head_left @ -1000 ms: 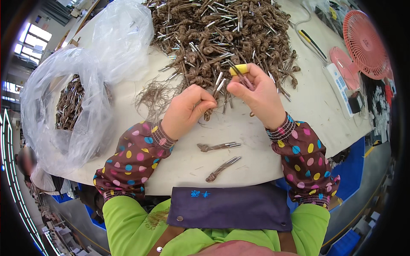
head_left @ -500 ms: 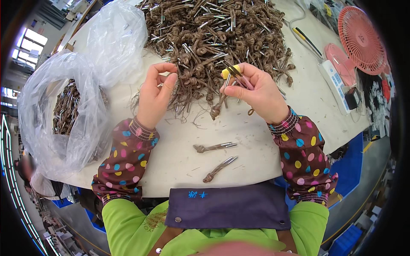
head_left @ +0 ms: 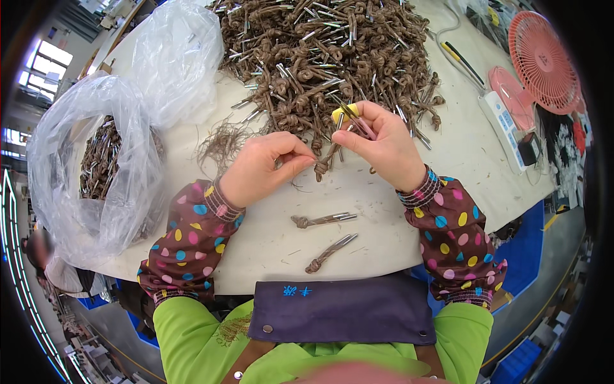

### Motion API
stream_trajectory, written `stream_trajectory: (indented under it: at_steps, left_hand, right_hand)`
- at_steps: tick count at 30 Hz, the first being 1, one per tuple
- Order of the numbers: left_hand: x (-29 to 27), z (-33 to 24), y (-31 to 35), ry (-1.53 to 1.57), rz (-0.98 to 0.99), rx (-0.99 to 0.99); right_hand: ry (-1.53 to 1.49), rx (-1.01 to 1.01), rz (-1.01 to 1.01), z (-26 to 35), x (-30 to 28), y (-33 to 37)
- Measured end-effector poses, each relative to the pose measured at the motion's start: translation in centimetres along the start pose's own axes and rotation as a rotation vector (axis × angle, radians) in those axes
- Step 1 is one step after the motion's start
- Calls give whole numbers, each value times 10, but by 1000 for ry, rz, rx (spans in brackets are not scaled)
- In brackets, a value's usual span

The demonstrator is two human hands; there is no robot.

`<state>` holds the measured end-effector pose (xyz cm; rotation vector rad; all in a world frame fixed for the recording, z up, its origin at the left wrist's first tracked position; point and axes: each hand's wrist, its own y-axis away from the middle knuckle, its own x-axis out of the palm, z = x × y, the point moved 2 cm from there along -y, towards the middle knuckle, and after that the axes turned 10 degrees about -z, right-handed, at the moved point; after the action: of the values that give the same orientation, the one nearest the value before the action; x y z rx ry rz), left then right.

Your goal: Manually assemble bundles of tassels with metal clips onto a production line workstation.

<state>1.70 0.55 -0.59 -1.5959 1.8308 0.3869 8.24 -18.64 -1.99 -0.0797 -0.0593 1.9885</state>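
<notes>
From here I see the right hand, its grip closed around a knotted cord and small pinkish snips, the knot hanging by the near side of the big pile. The left hand has a narrow grip, thumb and finger drawn together just left of the knot; I cannot tell whether they pinch a strand. Below, the pale surface offers open room toward its near edge, broken by two more cords, the lower one closer to that edge. Leftward, loose threads and a clear bag crowd the space; rightward, bare surface reaches the power strip.
</notes>
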Motion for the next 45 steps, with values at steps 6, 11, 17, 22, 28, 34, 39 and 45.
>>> stream_trajectory:
  at_steps: [6, 11, 17, 22, 28, 34, 39, 45]
  left_hand:
    - [3, -8, 1, -8, -251, 99]
    - [-14, 6, -9, -434, -623, 210]
    - [-16, -1, 4, -153, -181, -74]
    - [8, 10, 5, 394, 153, -406]
    - [9, 10, 3, 645, -11, -382]
    - [13, 15, 3, 879, 49, -338]
    - [20, 11, 5, 873, 33, -207]
    - [14, 26, 7, 575, -238, -116]
  right_hand:
    - [94, 51, 49, -15, 4, 0]
    - [-81, 218, 54, -7, 5, 2]
    - [-206, 223, -88, -8, 1, 0]
    - [-131, 59, -87, -10, 4, 1]
    - [-189, 5, -40, -9, 6, 1]
    - [-287, 138, 48, 0, 8, 2]
    - [-309, -87, 44, -6, 15, 3]
    - [225, -240, -101, 7, -4, 6]
